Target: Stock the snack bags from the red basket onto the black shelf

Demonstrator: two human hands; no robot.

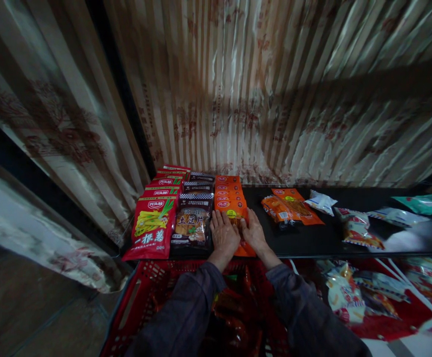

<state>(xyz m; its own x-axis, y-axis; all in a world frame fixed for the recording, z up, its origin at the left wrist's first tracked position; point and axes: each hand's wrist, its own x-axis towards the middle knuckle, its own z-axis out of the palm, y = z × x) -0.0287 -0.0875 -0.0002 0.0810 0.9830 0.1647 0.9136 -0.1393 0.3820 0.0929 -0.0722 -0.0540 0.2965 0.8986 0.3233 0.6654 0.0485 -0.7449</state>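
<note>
On a black shelf [264, 236], overlapping orange snack packets [228, 194] lie in a column running back to the curtain. My left hand [224, 235] rests flat on the front orange packet, fingers stretched out. From the right side, my right hand [254, 233] touches the same packet's edge with its fingers extended. Left of them is a column of dark potato-chip bags [192, 222], close to my left hand. Farther left, red snack bags [154, 223] overlap in another column. Both hands partly cover the front orange packet.
Loose orange packets [294, 206] lie on the shelf to the right, beside a small white packet [320, 202] and several other snack bags [357, 228]. Below my arms stands a red plastic basket [129, 302] holding packets. More bags [346, 295] fill a red container at lower right. A striped curtain [238, 99] hangs behind.
</note>
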